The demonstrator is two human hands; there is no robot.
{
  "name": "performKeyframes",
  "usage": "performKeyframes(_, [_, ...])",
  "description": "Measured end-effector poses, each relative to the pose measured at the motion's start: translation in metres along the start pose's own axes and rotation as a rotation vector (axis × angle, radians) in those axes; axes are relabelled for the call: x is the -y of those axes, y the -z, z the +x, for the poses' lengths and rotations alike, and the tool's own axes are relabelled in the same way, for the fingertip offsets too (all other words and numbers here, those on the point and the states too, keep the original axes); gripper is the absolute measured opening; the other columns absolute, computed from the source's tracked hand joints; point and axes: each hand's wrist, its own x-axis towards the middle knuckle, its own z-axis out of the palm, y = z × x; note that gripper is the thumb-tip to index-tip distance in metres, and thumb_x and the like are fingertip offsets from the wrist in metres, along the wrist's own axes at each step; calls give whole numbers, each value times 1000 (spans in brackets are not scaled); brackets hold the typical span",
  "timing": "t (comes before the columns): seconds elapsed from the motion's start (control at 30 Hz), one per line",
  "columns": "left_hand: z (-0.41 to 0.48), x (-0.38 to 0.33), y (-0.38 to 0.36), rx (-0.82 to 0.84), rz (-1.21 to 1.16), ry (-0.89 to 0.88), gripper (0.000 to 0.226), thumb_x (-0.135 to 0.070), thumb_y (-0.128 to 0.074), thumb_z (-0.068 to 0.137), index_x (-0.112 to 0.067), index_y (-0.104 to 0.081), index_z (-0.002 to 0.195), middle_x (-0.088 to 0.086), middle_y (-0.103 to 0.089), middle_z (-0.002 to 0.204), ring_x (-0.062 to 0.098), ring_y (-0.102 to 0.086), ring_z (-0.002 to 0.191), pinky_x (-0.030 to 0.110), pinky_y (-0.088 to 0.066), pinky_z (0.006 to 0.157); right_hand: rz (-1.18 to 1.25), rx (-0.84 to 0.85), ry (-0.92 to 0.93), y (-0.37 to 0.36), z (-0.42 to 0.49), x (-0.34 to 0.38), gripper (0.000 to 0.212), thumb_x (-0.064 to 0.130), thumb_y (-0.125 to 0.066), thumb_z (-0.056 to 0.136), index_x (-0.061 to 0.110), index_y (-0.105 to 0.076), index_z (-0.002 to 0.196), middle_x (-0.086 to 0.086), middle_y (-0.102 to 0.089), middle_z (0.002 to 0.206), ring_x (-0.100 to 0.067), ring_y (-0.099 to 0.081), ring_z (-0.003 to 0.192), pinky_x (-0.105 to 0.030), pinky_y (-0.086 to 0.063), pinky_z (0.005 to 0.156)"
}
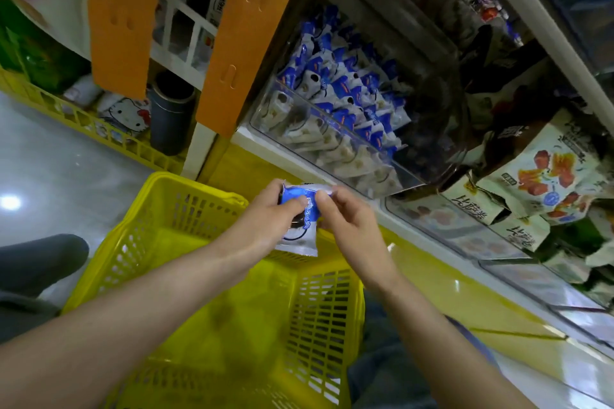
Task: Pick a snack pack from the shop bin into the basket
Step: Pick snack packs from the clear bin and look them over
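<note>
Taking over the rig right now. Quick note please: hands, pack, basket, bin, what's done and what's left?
Left hand: grips the snack pack by its left side.
Right hand: pinches the pack's upper right edge.
The pack is held above the far rim of the yellow basket, not in it yet.
The clear bin on the shelf holds more packs.
Done: pack out of the bin.
Left: lower it into the basket and let go.

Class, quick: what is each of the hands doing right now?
Left hand: closed, gripping the snack pack.
Right hand: closed, pinching the same pack's top.
</note>
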Motion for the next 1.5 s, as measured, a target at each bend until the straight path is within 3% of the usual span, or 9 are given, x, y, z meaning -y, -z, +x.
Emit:
performKeyframes(0.1, [-4,4,2,61,106,-95,19,-2,-52,90,-19,-47,83,-3,-53,75,6,-49,66,12,-40,57,116,6,-94,3,1,-4,14,9,-52,92,5,-64,99,-7,-66,86,-8,-60,75,-21,-50,68])
performKeyframes(0.2, [-4,4,3,63,197,-177,20,4,-54,86,-14,-50,92,2,-55,80,12,-49,70,22,-41,64,163,-6,-127,1,-2,-9,16,7,-53,91,1,-63,102,-12,-65,89,-13,-60,75,-22,-50,66])
performKeyframes(0.43, [-3,5,-1,-11,142,-162,19,-15,-51,93,-11,-54,75,3,-52,67,13,-45,63,22,-35,57,228,-33,-78,1,-10,-22,9,3,-58,88,11,-63,88,-9,-65,78,-7,-60,68,-18,-51,60])
performKeyframes(0.7, [-2,7,1,38,264,-239,31,-19,-52,93,-14,-46,63,0,-40,56,16,-36,54,30,-29,54,-250,-130,261,6,-19,-31,10,20,-70,80,25,-63,85,12,-64,78,0,-55,70,-10,-41,62])
performKeyframes(0.8, [-1,7,-1,71,257,-223,28,-20,-53,92,-15,-48,65,1,-42,54,13,-36,49,28,-30,50,-152,-153,152,5,-20,-29,16,18,-66,84,31,-62,76,15,-62,67,0,-50,58,-16,-41,54])
performKeyframes(1.1, [-6,6,6,91,33,-105,9,-6,-64,83,-12,-60,89,5,-69,83,2,-65,61,15,-52,58,553,-201,-229,16,-22,-27,14,7,-49,93,-4,-53,100,-14,-67,86,-12,-68,68,-19,-56,63])
performKeyframes(1.3, [2,15,9,-13,383,-291,15,-9,-59,88,-12,-61,74,8,-64,69,10,-56,63,31,-50,70,161,127,-376,15,-33,-35,39,2,-59,87,4,-41,121,-20,-65,101,-10,-63,81,-20,-51,75])
performKeyframes(1.37, [-1,18,9,1,571,-386,17,-13,-61,87,-18,-60,70,-10,-56,59,-1,-49,56,15,-40,61,0,114,-276,13,-34,-35,51,7,-66,83,12,-40,126,-4,-59,115,-7,-56,100,-23,-47,89])
performKeyframes(1.5, [-6,18,8,61,700,-465,19,-16,-61,87,-24,-57,70,-11,-54,66,5,-51,67,13,-34,59,1,-13,-56,6,-29,-28,16,11,-63,86,20,-59,99,5,-65,90,-5,-61,82,-29,-50,79])
